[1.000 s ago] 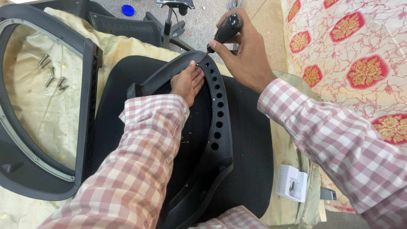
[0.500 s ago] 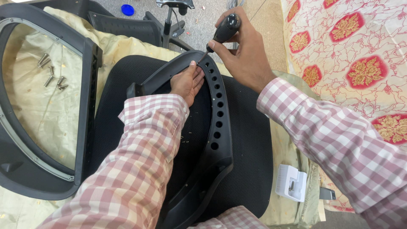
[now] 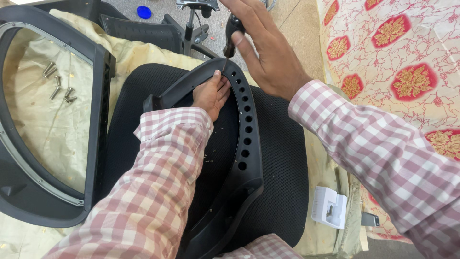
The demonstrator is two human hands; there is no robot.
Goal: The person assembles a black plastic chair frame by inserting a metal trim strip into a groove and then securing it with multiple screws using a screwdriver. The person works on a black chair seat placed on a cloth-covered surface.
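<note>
A curved black plastic chair part with a row of round holes lies on a black mesh seat cushion. My left hand rests flat inside the curve, fingertips against the part's upper bend. My right hand grips a black-handled screwdriver held upright, its thin tip down at the top of the curved part right beside my left fingertips. Both arms wear pink-and-white checked sleeves.
A black chair-back frame lies at the left on a cream cloth, with several loose metal screws inside it. A chair base and a blue cap lie beyond. A white plastic piece sits lower right beside a red-and-cream patterned cloth.
My right hand has shifted slightly, its fingers spread more over the screwdriver handle. My left hand stays in place on the curved part.
</note>
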